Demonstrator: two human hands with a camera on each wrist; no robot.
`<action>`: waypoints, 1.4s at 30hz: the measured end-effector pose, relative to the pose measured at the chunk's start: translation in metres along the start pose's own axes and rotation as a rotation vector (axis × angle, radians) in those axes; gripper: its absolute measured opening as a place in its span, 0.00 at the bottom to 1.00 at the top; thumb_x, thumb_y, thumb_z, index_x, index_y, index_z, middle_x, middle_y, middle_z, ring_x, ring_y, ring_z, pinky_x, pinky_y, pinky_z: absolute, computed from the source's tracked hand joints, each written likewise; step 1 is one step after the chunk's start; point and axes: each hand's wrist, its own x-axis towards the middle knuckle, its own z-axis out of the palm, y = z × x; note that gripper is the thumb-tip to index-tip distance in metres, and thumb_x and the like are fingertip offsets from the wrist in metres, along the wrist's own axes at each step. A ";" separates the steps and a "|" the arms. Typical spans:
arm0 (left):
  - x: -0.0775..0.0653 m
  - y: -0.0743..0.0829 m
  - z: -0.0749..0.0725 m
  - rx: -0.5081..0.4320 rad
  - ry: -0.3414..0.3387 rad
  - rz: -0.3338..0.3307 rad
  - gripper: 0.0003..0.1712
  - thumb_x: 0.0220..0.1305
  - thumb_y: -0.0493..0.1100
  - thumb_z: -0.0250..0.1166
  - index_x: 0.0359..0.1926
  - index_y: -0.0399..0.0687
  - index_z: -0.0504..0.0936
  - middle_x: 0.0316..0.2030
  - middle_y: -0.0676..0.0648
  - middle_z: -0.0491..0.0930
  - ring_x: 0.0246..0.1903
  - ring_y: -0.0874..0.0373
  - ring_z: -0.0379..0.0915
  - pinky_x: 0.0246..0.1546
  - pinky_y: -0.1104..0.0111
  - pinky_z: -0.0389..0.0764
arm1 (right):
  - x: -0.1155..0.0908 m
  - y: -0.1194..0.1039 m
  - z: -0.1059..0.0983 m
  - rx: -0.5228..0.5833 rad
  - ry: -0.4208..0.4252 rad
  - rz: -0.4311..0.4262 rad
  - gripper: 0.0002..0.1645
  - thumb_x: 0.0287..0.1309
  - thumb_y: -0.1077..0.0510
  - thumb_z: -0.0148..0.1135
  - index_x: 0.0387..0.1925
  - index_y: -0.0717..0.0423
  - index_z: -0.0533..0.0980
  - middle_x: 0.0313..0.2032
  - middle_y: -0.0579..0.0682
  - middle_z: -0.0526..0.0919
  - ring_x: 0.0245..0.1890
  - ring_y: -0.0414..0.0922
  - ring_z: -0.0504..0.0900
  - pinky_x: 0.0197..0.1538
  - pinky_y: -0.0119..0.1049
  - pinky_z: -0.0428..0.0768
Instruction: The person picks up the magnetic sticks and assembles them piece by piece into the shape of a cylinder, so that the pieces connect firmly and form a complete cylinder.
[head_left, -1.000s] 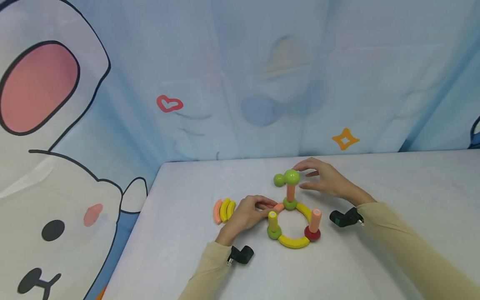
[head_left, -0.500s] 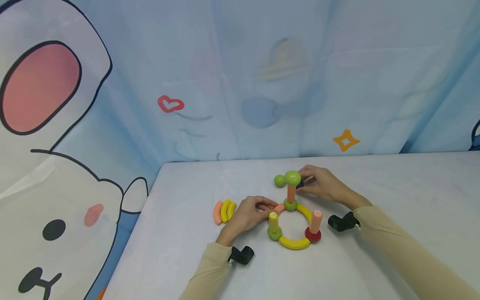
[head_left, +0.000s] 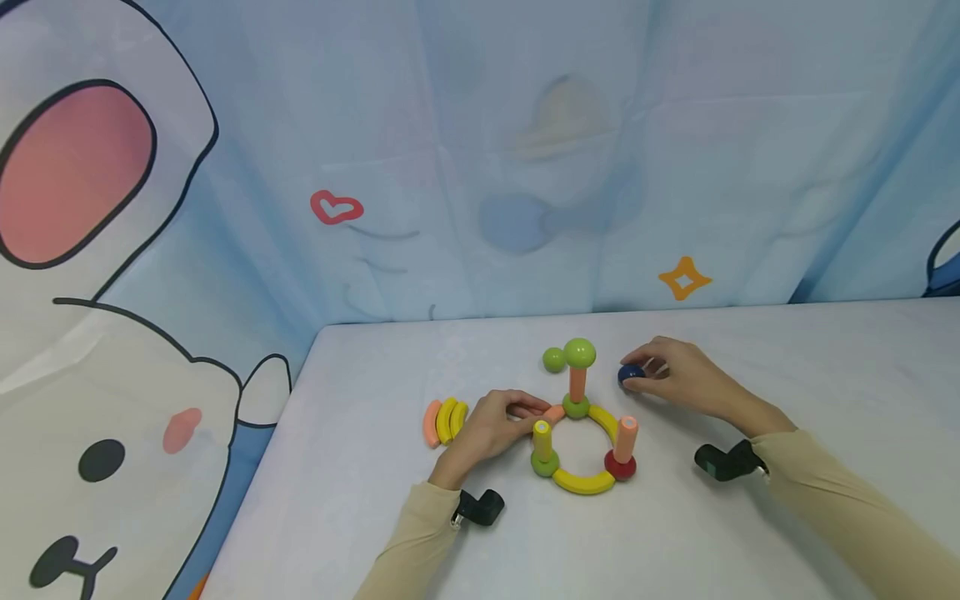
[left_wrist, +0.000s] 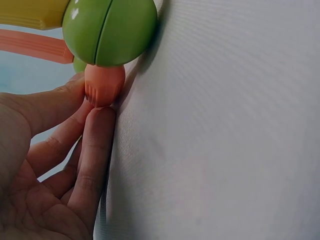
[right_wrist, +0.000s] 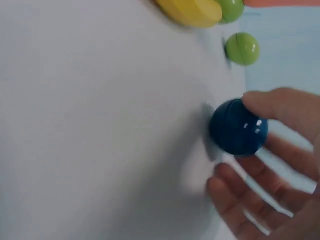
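Rightward from the green ball [head_left: 580,352] topping the orange post [head_left: 577,383], the right hand [head_left: 678,375] has drawn away and now pinches a dark blue ball [head_left: 630,375] on the white table [head_left: 787,375], seemingly thumb against fingertips. Left hand [head_left: 491,427] pinches the orange curved piece [head_left: 555,412] of the toy ring, beside its green base ball [head_left: 576,407].

Pale table [head_left: 750,533]: ring of curved blocks [head_left: 581,454], spare arcs [head_left: 445,421], green ball [head_left: 553,359], blue ball [head_left: 630,374], possibly touching surface.
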 end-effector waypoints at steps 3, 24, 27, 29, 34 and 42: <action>0.000 0.001 -0.001 -0.001 -0.003 -0.001 0.12 0.71 0.44 0.70 0.53 0.48 0.89 0.39 0.55 0.88 0.37 0.68 0.78 0.41 0.74 0.77 | -0.003 0.005 0.001 0.022 0.018 -0.034 0.20 0.59 0.65 0.76 0.52 0.65 0.84 0.46 0.57 0.80 0.46 0.55 0.83 0.49 0.48 0.87; 0.003 0.003 -0.001 -0.024 -0.010 0.008 0.12 0.71 0.44 0.71 0.53 0.48 0.90 0.41 0.54 0.88 0.37 0.68 0.77 0.40 0.75 0.77 | -0.028 -0.023 -0.028 0.246 -0.008 -0.072 0.24 0.64 0.60 0.74 0.60 0.57 0.81 0.55 0.54 0.83 0.48 0.38 0.83 0.49 0.28 0.84; 0.003 0.002 -0.002 -0.021 -0.003 0.002 0.12 0.71 0.44 0.71 0.53 0.49 0.90 0.40 0.54 0.88 0.37 0.68 0.77 0.40 0.74 0.76 | -0.032 -0.035 -0.038 0.290 -0.002 -0.209 0.24 0.62 0.66 0.74 0.59 0.55 0.82 0.54 0.51 0.81 0.48 0.36 0.84 0.49 0.26 0.83; 0.003 0.002 -0.002 -0.023 -0.001 -0.005 0.12 0.71 0.44 0.71 0.53 0.49 0.90 0.40 0.54 0.88 0.36 0.68 0.77 0.40 0.74 0.76 | -0.035 -0.044 -0.043 0.298 -0.002 -0.283 0.26 0.60 0.70 0.73 0.59 0.53 0.82 0.54 0.48 0.82 0.47 0.37 0.85 0.48 0.26 0.84; 0.002 0.000 -0.002 -0.029 -0.004 -0.009 0.13 0.70 0.45 0.71 0.53 0.50 0.90 0.39 0.55 0.88 0.36 0.68 0.77 0.40 0.74 0.76 | -0.043 -0.065 -0.056 0.275 -0.030 -0.420 0.30 0.55 0.73 0.76 0.59 0.53 0.82 0.53 0.43 0.83 0.46 0.38 0.85 0.46 0.29 0.86; 0.001 -0.001 0.000 -0.020 0.002 0.001 0.13 0.70 0.45 0.71 0.53 0.49 0.90 0.40 0.54 0.89 0.36 0.68 0.78 0.41 0.74 0.76 | -0.047 -0.082 -0.060 0.280 -0.127 -0.560 0.33 0.52 0.72 0.78 0.58 0.48 0.82 0.50 0.44 0.85 0.47 0.39 0.83 0.47 0.32 0.86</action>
